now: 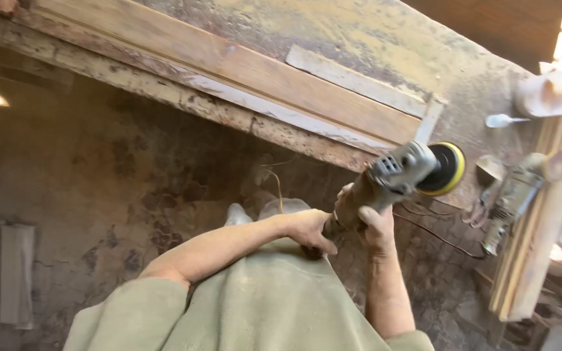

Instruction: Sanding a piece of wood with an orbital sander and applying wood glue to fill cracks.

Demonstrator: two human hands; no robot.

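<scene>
Green cloth, nearest the lens, is filling the lower centre of the frame, with both bare forearms reaching out above it. Across the upper frame a long dusty workbench is running, carrying a long wooden plank with a pale strip along its lower edge. At centre right the left hand is wrapping its fingers around the rear of a grey sander, while the right hand is clamping the body; its yellow-rimmed disc is hanging just below the bench edge. Further right, a second power tool is lying on a board.
</scene>
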